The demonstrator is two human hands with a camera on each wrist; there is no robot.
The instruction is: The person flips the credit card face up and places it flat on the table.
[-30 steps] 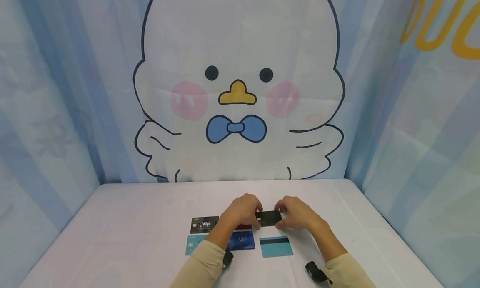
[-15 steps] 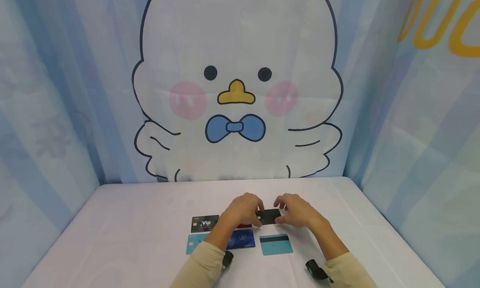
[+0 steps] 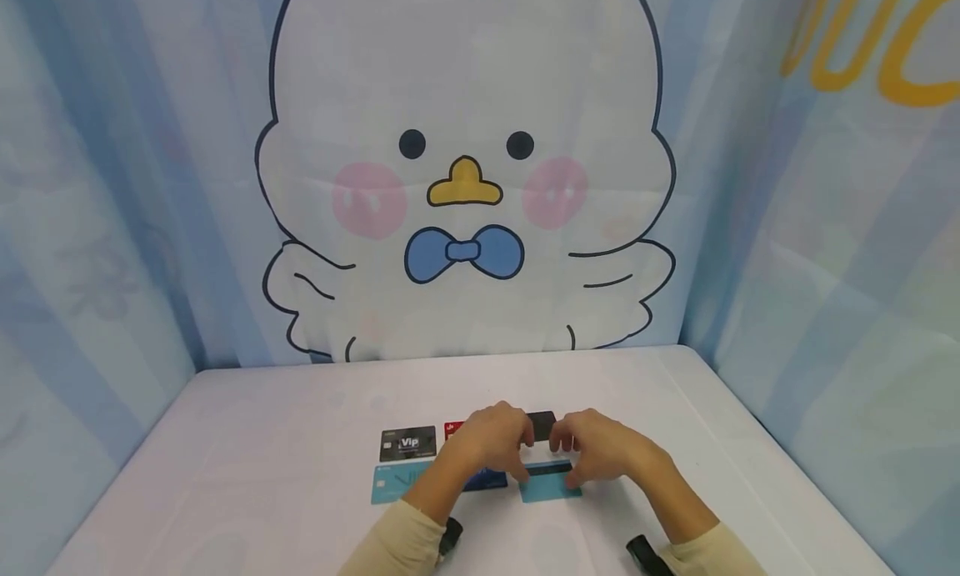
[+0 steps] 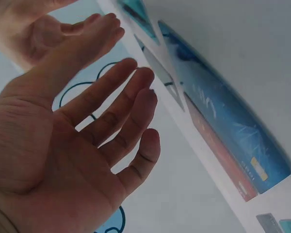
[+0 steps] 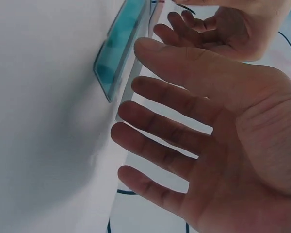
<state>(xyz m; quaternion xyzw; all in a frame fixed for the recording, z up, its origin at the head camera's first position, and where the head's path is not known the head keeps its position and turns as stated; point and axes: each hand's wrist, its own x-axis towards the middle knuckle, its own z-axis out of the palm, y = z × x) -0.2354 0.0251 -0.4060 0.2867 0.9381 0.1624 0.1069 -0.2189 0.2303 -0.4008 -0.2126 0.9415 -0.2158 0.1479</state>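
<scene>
A teal card [image 3: 551, 488] with a dark stripe lies on the table, between and just below my two hands. My left hand [image 3: 492, 438] hovers at its left side, its fingers spread and relaxed in the left wrist view. On the other side is my right hand [image 3: 606, 449]; the right wrist view shows its fingers extended, near the teal card [image 5: 115, 56], with nothing held. Whether any fingertip touches the card I cannot tell. Behind it lies a black card [image 3: 543, 424], partly hidden by the left hand.
Left of the hands lie a dark "Vip" card [image 3: 395, 448], a light blue card [image 3: 392, 483], a red card [image 3: 452, 428] and a blue card [image 3: 487, 481]. My left arm covers parts of these. A cartoon curtain [image 3: 465, 309] stands behind the white table [image 3: 225, 443].
Both hands have left the black card and come nearer to me, over the teal card. The black card now lies free behind them. The head view has shifted slightly.
</scene>
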